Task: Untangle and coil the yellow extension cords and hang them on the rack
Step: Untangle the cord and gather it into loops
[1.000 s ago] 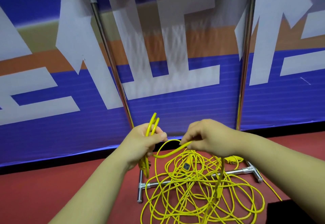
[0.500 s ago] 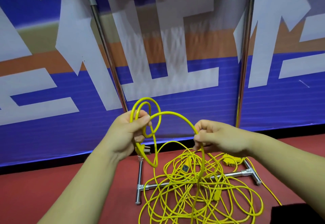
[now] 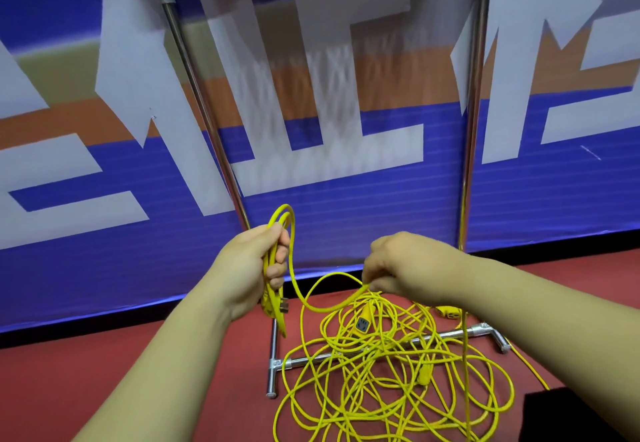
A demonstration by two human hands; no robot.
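A: What's seen, big to small?

B: A blue, white & orange banner (image 3: 346, 226) is stretched across the whole back. A red floor (image 3: 62, 379) is laid below it. The rack (image 3: 204, 122) is stood in front of the banner: two steel uprights, with the top mostly cut off by the frame edge.

A: & the cords?

B: The yellow cord pile (image 3: 381, 400) is spread on the floor, draped over the rack's base bar (image 3: 481, 330), below & fwd of both hands. It's judged mostly tangled; nothing is seen hung.

A: Hands?

B: The left hand (image 3: 249, 275) is closed round a small coil (image 3: 290, 219) of a few loops, held upright, w/ a plug (image 3: 283, 304) hung just below the fist. The right hand (image 3: 405, 265) is pinched on the strand (image 3: 311, 304) that's run from the coil twd the pile. The hands are held apart, w/ the cord sagged between them.

A: What's the next move turned on?

B: Prob. the strand's line. Its long axis is run from the coil, dipped low, then lifted to the right fingers above the heap. The right hand is placed nearer the pile, so slack would be drawn up there & fed across to the left for another loop. A grey-faced socket (image 3: 362, 324) is seen in the heap just under the right hand; a snag there is judged possible
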